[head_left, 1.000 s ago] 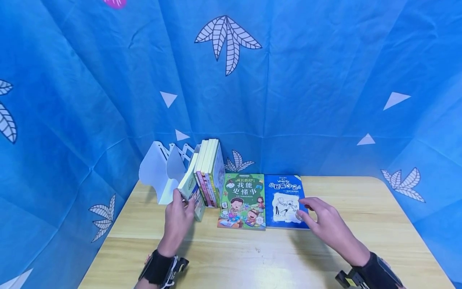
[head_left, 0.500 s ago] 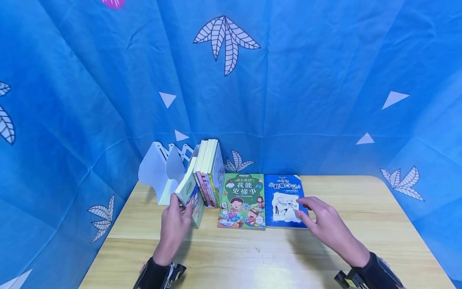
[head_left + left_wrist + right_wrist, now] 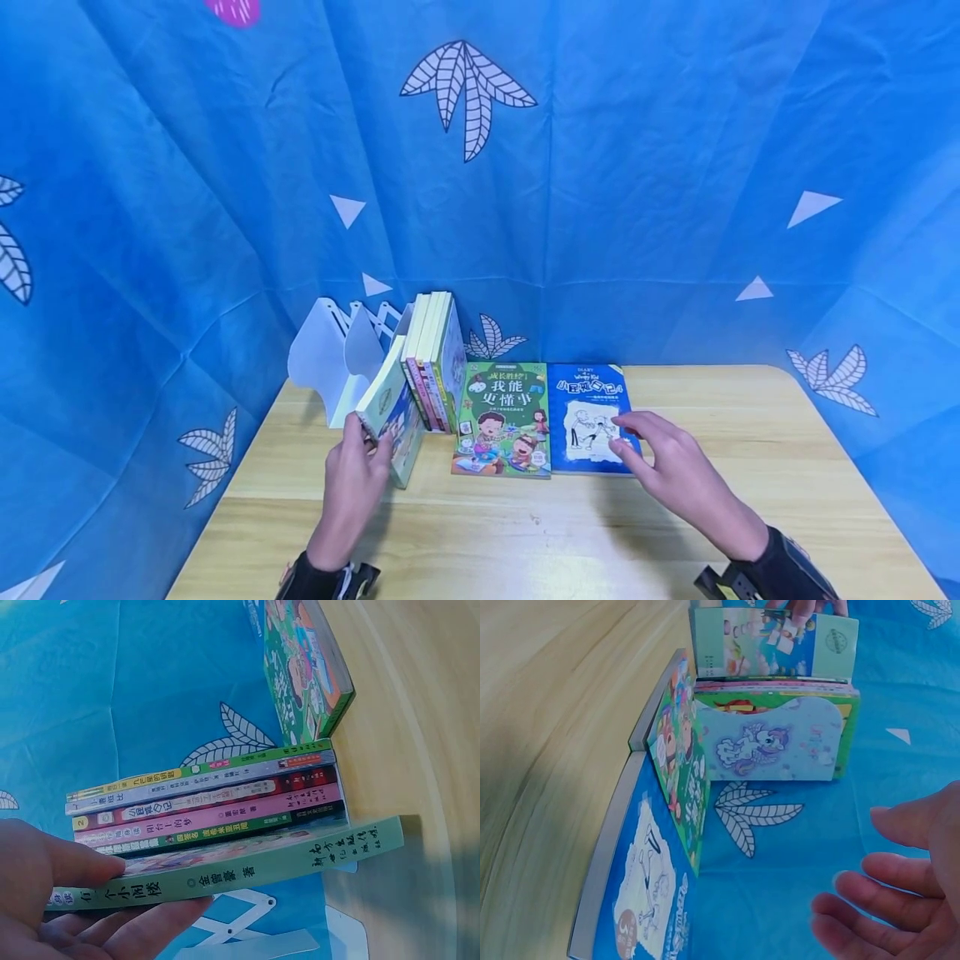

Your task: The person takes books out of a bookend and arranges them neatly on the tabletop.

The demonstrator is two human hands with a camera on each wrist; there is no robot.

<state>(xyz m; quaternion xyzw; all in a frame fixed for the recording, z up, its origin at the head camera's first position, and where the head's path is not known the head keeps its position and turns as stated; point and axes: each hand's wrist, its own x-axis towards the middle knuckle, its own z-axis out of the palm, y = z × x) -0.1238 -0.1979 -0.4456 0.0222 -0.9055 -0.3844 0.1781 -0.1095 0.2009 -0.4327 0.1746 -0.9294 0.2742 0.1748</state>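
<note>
My left hand (image 3: 352,479) pinches a pale green book (image 3: 247,874) by its spine, thumb on one cover and fingers on the other. The book (image 3: 386,417) stands tilted and sticks out in front of a row of upright books (image 3: 431,367) in a white expandable book rack (image 3: 326,350). Several coloured spines line up beside it in the left wrist view. My right hand (image 3: 678,467) hovers at the right side of a blue book (image 3: 592,417), its fingers relaxed and holding nothing. Left of the blue book lies a green picture book (image 3: 502,417).
Behind the wooden table (image 3: 525,533) hangs a blue curtain (image 3: 637,208) printed with leaves and triangles. The rack's end panel (image 3: 772,742) carries a unicorn picture. Vacant rack sections stand left of the row.
My left hand has drawn the pale green book toward me and slightly left, farther out from the row. The right hand has barely moved.
</note>
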